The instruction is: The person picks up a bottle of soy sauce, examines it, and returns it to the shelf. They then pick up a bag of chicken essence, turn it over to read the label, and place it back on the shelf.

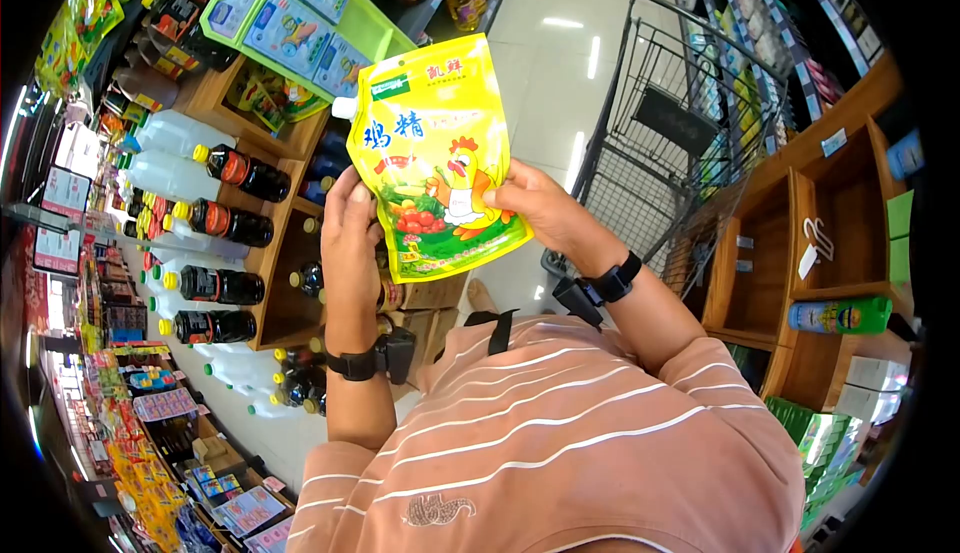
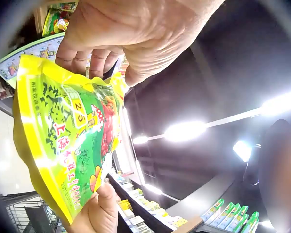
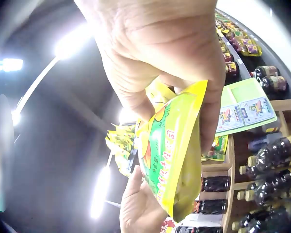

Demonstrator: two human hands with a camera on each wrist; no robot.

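Observation:
A yellow spouted pouch of chicken bouillon (image 1: 430, 168) is held up in front of the chest, its printed front with a cartoon chicken facing the head camera. A white cap (image 1: 345, 108) sticks out at its upper left corner. My left hand (image 1: 350, 233) grips the pouch's left edge, with the fingers curled at its side. On the opposite edge my right hand (image 1: 535, 203) pinches it, thumb on the front and fingers hidden behind. The left wrist view shows the pouch's green lower part (image 2: 72, 136); the right wrist view shows its bottom seam (image 3: 184, 145) near edge-on.
Dark sauce bottles (image 1: 225, 223) line wooden shelving on the left, below a green-framed display sign (image 1: 300, 28). A black shopping cart (image 1: 650, 133) stands in the aisle ahead. To the right is a wooden shelf unit (image 1: 790, 253) with a green-and-blue can (image 1: 840, 315) on it.

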